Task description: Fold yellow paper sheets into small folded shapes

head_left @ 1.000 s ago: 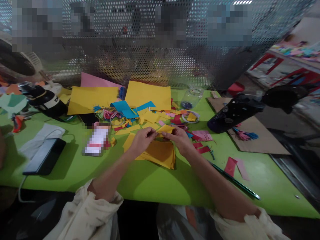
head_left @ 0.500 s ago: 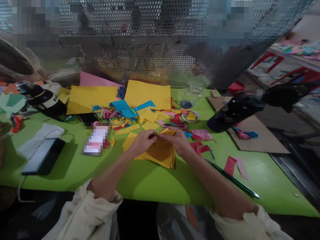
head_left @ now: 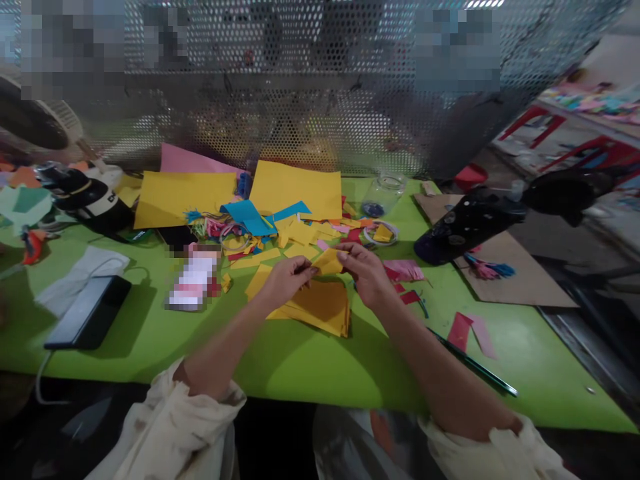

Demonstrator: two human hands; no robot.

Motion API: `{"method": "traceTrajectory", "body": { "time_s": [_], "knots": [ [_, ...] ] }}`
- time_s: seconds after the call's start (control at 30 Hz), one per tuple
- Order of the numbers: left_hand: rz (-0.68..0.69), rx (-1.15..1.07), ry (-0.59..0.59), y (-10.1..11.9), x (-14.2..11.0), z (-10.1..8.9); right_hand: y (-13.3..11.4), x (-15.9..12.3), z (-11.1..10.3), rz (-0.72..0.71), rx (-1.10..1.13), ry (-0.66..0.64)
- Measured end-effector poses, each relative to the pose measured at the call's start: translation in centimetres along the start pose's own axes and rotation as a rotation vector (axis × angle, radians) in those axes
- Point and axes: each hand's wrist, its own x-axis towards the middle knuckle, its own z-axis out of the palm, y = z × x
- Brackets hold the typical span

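Both of my hands meet over the middle of the green table (head_left: 310, 363). My left hand (head_left: 286, 280) and my right hand (head_left: 367, 270) each pinch one end of a small folded piece of yellow paper (head_left: 327, 261), held a little above the table. Under it lies a stack of orange-yellow paper sheets (head_left: 320, 308). Loose yellow, blue and pink paper scraps (head_left: 295, 233) lie just beyond my fingers.
Two large yellow sheets (head_left: 297, 188) and a pink sheet lie at the back by the perforated metal screen. A black phone (head_left: 90, 312) lies left, a glass jar (head_left: 384, 193) and black bottle (head_left: 467, 223) right. A green pencil (head_left: 473, 363) lies near my right forearm.
My right hand has lifted slightly and turned the small yellow piece, which now stands more upright between my fingers. My left hand has stayed at almost the same place.
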Motion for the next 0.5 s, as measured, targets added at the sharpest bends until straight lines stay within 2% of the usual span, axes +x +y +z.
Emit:
{"method": "traceTrajectory", "body": {
  "time_s": [0.1, 0.33, 0.5],
  "knots": [
    [0.015, 0.017, -0.013, 0.10, 0.00, -0.04, 0.43, -0.23, 0.50, 0.060, -0.047, -0.083],
    [0.008, -0.016, 0.024, 0.10, 0.21, -0.87, 0.31, 0.27, -0.30, -0.028, 0.006, 0.078],
    [0.035, -0.029, 0.041, 0.19, 0.27, -0.82, 0.02, 0.17, -0.15, -0.043, 0.015, 0.078]
  ]
}}
